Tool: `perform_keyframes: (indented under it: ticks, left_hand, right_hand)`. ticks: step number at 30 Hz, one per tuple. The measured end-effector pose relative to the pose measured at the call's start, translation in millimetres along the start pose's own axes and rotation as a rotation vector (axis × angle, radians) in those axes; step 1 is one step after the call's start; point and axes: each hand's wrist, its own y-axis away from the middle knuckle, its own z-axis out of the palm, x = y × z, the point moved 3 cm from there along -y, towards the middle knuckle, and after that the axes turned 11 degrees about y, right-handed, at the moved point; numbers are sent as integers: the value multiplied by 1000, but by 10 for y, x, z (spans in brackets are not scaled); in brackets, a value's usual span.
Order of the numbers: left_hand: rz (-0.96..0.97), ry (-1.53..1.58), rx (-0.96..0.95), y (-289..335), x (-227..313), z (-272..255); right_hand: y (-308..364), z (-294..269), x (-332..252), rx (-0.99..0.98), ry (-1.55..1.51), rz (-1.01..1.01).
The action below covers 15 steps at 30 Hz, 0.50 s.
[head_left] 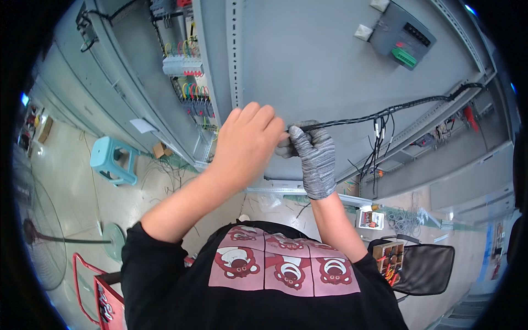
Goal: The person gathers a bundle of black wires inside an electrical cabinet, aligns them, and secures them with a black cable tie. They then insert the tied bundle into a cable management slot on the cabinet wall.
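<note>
A black cable bundle comes in from the right, across the front of a grey cabinet panel, to my hands. My right hand, in a grey knitted glove, grips it near its left end with thumb and fingers closed. Bare and curled, my left hand meets the glove at that end, its fingertips pressed together. Its back faces up and hides what the fingers pinch. Several thin black wires with white sleeves branch off the bundle and hang down to the right of the glove.
Breakers with coloured wires line the cabinet at left. A grey device with a green terminal block sits at upper right. A blue stool, a fan, a red cart frame and a wooden tool box stand around me.
</note>
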Motion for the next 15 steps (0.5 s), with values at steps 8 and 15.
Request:
perform_keyframes:
  ticks: [8,15]
  left_hand:
    - [-143,624,104,249,-200,110]
    - [-216,635,122,60,-328,157]
  right_hand:
    - [-13,156,-112,-120,105,-132]
    - [-170,172,-52,91,324,-358]
